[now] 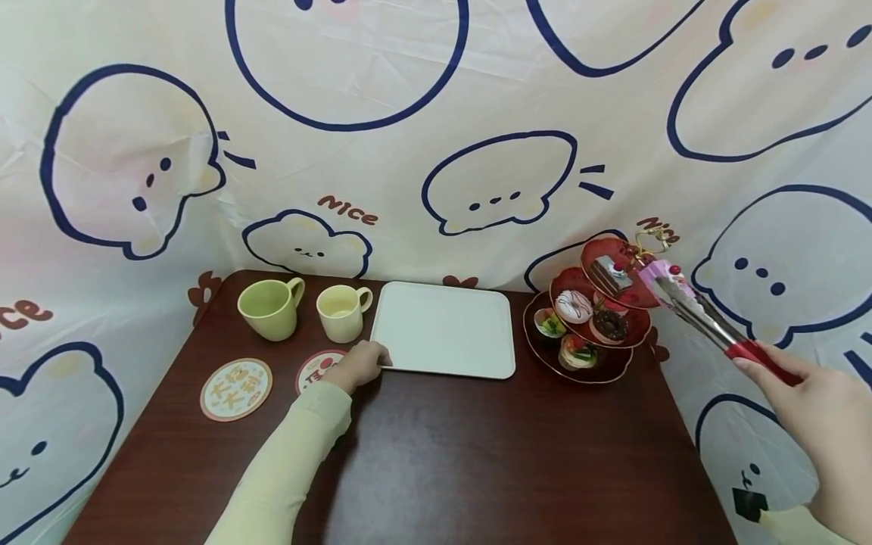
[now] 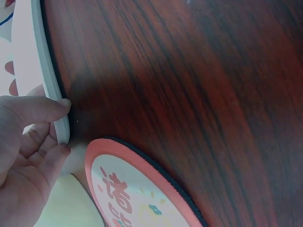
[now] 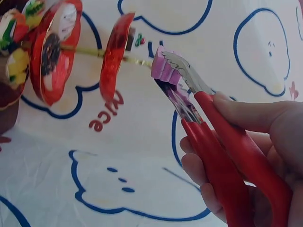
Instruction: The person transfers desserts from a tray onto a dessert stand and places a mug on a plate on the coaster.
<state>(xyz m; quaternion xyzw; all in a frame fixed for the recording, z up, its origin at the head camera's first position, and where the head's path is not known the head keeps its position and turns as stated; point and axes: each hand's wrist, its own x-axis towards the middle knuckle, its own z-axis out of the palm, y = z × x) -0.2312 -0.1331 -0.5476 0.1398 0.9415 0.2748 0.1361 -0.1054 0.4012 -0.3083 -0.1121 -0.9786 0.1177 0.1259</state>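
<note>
My left hand [image 1: 359, 365] pinches the near left corner of the white tray [image 1: 443, 329], thumb on one side of the rim in the left wrist view. In my right hand [image 1: 811, 405] are tongs [image 3: 222, 161] with red handles and metal tips. Between those tips sits a pink-purple toy cake slice [image 3: 165, 67], held in the air beside the top tier of a three-tier red dessert stand [image 1: 593, 337]. On the stand are a chocolate cake slice [image 1: 611, 275], a white donut [image 1: 574, 306], a chocolate donut [image 1: 608, 325] and small fruit tarts [image 1: 577, 353].
A large green mug [image 1: 269, 312] and a smaller pale yellow mug [image 1: 340, 314] stand left of the tray. Two round coasters [image 1: 236, 390] lie in front of them, one partly hidden by my left hand. Patterned cloth [image 1: 381, 159] hangs behind the dark wooden table [image 1: 518, 462].
</note>
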